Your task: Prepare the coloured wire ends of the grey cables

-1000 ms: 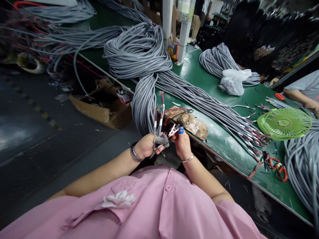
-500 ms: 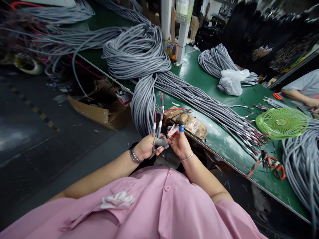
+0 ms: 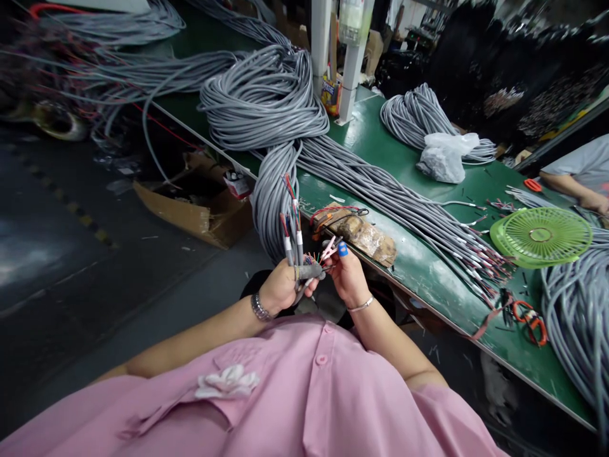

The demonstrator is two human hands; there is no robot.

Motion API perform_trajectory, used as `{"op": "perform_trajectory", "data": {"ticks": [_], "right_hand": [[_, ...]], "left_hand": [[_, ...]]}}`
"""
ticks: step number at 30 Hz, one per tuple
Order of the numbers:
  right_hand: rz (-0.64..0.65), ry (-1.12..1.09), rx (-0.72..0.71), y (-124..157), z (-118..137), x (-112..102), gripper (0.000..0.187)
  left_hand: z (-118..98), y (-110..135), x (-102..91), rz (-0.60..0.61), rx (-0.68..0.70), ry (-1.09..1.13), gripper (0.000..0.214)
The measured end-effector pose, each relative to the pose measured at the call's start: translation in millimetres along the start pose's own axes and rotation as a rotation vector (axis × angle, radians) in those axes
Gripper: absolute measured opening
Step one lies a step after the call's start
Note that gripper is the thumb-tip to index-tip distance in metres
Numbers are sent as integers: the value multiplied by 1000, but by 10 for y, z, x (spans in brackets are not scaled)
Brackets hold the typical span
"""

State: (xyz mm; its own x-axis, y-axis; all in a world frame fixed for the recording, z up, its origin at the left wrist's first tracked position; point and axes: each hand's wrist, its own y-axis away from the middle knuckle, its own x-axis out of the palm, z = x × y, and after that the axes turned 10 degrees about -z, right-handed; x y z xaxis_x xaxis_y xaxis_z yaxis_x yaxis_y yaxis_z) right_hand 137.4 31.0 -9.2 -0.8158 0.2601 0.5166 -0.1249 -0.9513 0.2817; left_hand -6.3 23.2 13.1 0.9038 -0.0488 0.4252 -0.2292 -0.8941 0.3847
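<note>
Two hands in play, both just off the worktop's (image 3: pixel 361 127) near edge. Left hand (image 3: pixel 280 285) is curled tight round two grey cables (image 3: pixel 299 252) standing up, one white band each, coloured wires sticking out the top; one grey cover (image 3: pixel 308 272) on a digit. Right hand (image 3: pixel 349 279) is pinching one pale pink tool (image 3: pixel 329 249), can't tell what kind. One taped brown block (image 3: pixel 375 244) sits on the near edge, with one green fan (image 3: pixel 542 236) further right.
</note>
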Motion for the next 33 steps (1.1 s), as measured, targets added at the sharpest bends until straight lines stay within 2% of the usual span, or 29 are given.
{"op": "perform_trajectory", "data": {"ticks": [2, 4, 8, 15, 21, 24, 26, 29, 33], "right_hand": [[-55, 82, -117, -17, -44, -25, 41], [-54, 108, -134, -40, -71, -34, 45], [30, -39, 44, -86, -52, 13, 47], [4, -147, 75, -89, -20, 72, 40], [33, -165, 249, -65, 37, -3, 53], [73, -185, 281, -37, 72, -19, 51], [85, -173, 257, -17, 81, -11, 43], [38, -119, 161, 4, 77, 8, 31], [7, -58, 116, 9, 50, 0, 34]], "left_hand": [[-4, 2, 9, -4, -1, 6, 20], [-1, 4, 9, -16, 0, 11, 19], [24, -11, 0, -24, -3, 2, 20], [61, -33, 0, -55, -17, -26, 19], [42, 52, -7, -74, 0, -29, 17], [71, 108, -34, -93, 22, -21, 18], [100, 133, -44, -102, 48, -2, 19], [133, 142, -30, -122, 80, 24, 19], [143, 115, 27, -175, 109, 45, 18]]}}
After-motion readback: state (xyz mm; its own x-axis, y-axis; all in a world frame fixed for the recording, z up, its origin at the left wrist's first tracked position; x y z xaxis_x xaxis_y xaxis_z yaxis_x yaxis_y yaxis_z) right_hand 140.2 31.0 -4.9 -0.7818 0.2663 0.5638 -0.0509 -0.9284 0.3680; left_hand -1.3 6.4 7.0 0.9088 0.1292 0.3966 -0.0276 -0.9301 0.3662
